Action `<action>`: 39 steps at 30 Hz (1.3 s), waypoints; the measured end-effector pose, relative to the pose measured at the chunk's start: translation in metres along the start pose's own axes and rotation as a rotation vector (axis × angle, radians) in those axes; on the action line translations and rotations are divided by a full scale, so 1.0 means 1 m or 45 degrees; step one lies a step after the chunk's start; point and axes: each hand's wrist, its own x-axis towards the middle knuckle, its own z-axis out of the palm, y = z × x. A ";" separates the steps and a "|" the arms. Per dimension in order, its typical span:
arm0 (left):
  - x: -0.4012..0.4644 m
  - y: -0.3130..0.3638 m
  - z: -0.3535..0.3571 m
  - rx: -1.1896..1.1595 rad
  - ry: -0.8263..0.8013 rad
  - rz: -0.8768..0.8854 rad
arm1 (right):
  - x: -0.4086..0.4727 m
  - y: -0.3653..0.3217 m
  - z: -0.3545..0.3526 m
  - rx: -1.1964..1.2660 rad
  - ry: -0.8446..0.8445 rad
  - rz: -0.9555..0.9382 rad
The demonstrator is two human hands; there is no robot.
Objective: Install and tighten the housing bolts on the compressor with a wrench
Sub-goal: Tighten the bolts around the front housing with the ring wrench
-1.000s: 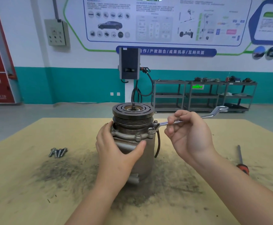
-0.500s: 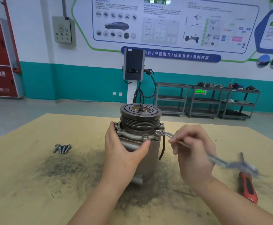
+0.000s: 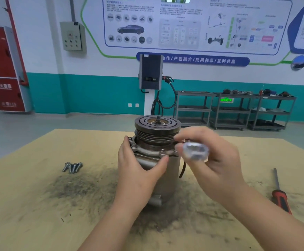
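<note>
Grey metal compressor [image 3: 163, 171] stands upright at mid counter [image 3: 30, 214], pulley end up, on a dark sooty patch.

Step in hand (judged): tightening a flange bolt on the R side w/ the wrench [image 3: 194, 151].

Grip state:
- Left hand [image 3: 138, 169]: wrapped round the housing just below the flange, thumb tip under the front bolt [image 3: 163, 151]. Holds the body steady.
- Right hand [image 3: 212, 158]: fingers curled round the wrench shank. Wrench is motion-blurred; only its near ring end reads clearly, pointing toward the camera. Far end hidden behind the fingers, so seating on a bolt head can't be confirmed.

Procedure notes:
- Seat the wrench fully on the hex before loading; a partial bite may round the head.
- Keep the shank level w/ the flange.
- Left hand should resist housing rotation; the unit is unclamped and could twist or tip.
- Tighten in a cross pattern, not one bolt fully at a time.

Position: compressor sits between both hands, the right hand's grip just beside the flange, R of the pulley. Spare bolts [image 3: 72, 167] lie well apart to the L; a red-handled screwdriver [image 3: 280, 194] lies far R.
</note>
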 end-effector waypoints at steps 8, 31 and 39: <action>-0.004 0.004 0.000 -0.022 0.007 0.030 | 0.008 0.014 -0.003 0.804 0.539 0.857; -0.003 0.002 0.002 -0.036 0.014 0.021 | -0.003 0.033 0.006 1.251 0.730 1.303; -0.004 -0.001 0.002 -0.032 0.011 0.039 | -0.002 0.031 0.004 1.008 0.668 1.124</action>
